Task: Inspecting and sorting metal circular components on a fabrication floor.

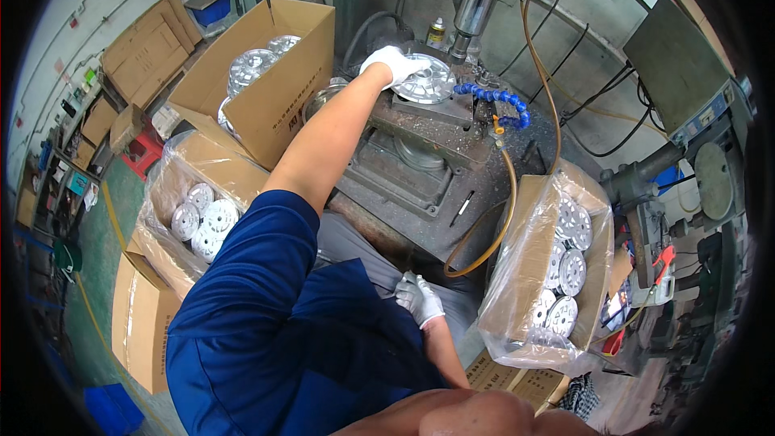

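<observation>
A round silver cast-metal disc (pixel 428 85) with a raised hub and openings lies on the fixture block (pixel 436 111) under the drill press spindle (pixel 471 14). My left hand (pixel 392 64), in a white glove, reaches out over the disc's left edge, its fingers closed on it. Low in front of me, by my grey-clad lap, my right hand (pixel 420 300) wears a white glove too. Its fingers are curled, and what they hold, if anything, is hidden. A blue segmented coolant hose (pixel 494 97) points at the disc from the right.
Similar discs fill a lined carton (pixel 517 234) at right, another lined carton (pixel 173 169) at left, and a tall carton (pixel 303 56) behind it. A pen (pixel 463 208) lies on the metal-chip-strewn machine table (pixel 428 226). An amber hose (pixel 508 230) loops beside it. A spray can (pixel 436 33) stands behind.
</observation>
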### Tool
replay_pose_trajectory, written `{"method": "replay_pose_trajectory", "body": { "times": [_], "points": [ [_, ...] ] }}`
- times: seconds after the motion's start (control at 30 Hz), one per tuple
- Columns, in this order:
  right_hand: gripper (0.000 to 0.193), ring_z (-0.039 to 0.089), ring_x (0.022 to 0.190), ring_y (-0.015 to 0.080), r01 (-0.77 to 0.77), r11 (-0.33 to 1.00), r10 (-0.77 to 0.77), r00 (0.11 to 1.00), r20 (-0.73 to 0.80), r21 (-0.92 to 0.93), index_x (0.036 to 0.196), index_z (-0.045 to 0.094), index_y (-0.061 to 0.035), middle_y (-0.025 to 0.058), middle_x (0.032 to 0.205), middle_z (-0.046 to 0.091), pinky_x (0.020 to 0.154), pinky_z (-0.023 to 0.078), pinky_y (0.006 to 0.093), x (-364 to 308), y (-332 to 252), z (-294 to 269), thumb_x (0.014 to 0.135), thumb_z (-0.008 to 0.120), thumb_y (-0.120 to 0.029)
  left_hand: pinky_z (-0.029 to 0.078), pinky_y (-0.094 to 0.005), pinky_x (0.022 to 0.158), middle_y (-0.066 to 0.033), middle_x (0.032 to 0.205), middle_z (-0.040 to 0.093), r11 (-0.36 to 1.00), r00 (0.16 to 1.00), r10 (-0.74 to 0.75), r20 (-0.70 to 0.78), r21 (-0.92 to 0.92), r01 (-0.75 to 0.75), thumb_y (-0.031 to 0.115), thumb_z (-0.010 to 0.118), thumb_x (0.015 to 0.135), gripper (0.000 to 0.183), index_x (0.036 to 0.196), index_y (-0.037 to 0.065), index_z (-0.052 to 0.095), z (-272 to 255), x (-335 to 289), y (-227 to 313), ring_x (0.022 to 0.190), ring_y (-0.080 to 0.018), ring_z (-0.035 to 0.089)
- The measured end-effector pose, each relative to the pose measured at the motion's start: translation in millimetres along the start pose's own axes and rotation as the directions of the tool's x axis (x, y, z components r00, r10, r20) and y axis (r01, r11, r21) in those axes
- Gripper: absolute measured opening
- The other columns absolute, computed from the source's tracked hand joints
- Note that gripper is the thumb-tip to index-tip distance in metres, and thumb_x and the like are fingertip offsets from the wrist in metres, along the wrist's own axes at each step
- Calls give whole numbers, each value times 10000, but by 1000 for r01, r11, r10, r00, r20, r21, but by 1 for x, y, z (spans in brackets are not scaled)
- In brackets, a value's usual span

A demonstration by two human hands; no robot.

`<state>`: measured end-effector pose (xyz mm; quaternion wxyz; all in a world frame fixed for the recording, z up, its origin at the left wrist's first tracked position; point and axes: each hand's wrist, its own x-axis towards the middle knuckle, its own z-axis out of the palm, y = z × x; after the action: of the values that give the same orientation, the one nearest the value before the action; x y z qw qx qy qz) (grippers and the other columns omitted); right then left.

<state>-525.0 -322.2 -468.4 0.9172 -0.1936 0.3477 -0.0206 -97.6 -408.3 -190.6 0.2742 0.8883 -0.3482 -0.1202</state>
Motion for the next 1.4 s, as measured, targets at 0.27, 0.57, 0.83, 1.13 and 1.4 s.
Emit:
{"method": "replay_pose_trajectory", "body": {
  "times": [0.27,0.57,0.83,1.13,1.4],
  "points": [
    [335,589,756,246,-22,1000,22,1000,-1,-5,1141,537,-108,132,961,617,671,491,365,13,6,-10,951,457,-372,434,-359,920,-209,1168,594,1000,1000,-15,15,6,15,650,600,697,802,1129,-26,609,3,4,-1,1097,-327,566],
    [374,572,765,248,-27,999,27,999,27,19,1175,525,-93,120,949,602,687,480,373,10,9,-14,955,441,-383,438,-355,924,-180,1201,586,1000,1000,-23,1,13,23,698,569,699,827,1137,-3,616,3,2,-1,1110,-300,569],
    [375,576,773,249,-19,1000,19,1000,20,21,1176,531,-102,121,949,606,693,481,371,6,9,-12,949,453,-390,439,-358,925,-178,1205,584,1000,1000,-20,16,22,20,694,570,700,823,1143,2,614,5,6,-4,1112,-301,568],
    [380,576,772,240,-35,999,34,999,9,13,1178,530,-107,115,955,605,696,484,360,6,4,-6,949,449,-399,443,-359,917,-177,1192,592,1000,1000,-5,-16,20,5,694,574,696,815,1134,8,622,4,5,-5,1108,-298,571],
    [375,573,772,223,3,1000,-3,1000,-16,16,1160,524,-119,96,943,606,696,477,350,4,10,-13,950,434,-416,437,-374,924,-181,1171,601,999,1000,21,-7,50,-21,726,547,693,823,1112,23,636,10,5,0,1102,-325,570]
  ]
}}
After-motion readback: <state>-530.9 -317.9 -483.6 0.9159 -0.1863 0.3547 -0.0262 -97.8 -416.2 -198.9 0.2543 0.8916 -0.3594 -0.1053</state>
